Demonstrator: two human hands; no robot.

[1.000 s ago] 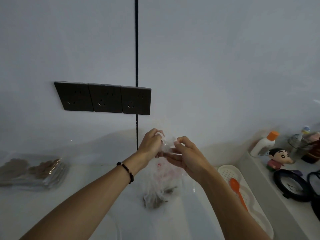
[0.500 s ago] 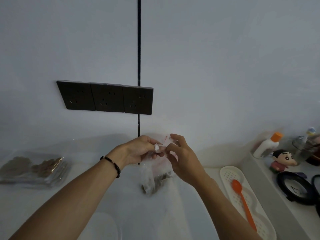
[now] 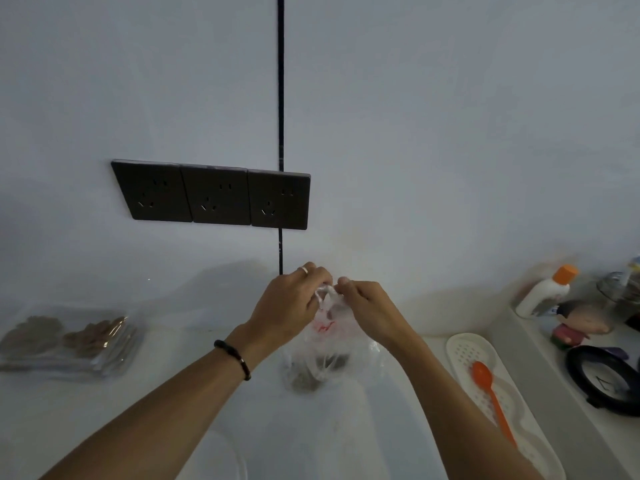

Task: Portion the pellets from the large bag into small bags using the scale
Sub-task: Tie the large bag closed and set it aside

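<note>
Head view: the left hand (image 3: pixel 289 304) and right hand (image 3: pixel 369 308), fingers curled, both pinch the gathered top of a small clear bag (image 3: pixel 320 355) hanging between and below them, dark pellets (image 3: pixel 306 381) at its bottom. Filled bags (image 3: pixel 69 341) lie far left of the left hand; an orange spoon (image 3: pixel 486 386) on a white tray (image 3: pixel 460 348) lies right of the right forearm.

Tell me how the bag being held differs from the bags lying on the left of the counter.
The held bag hangs upright, pinched at its top by the left hand and right hand; the bags on the left lie flat in a pile, untouched. The held bag shows red markings and a small clump of brown pellets at its bottom; those on the left look fuller, with no red seen. Both are clear plastic holding brown pellets.
</note>
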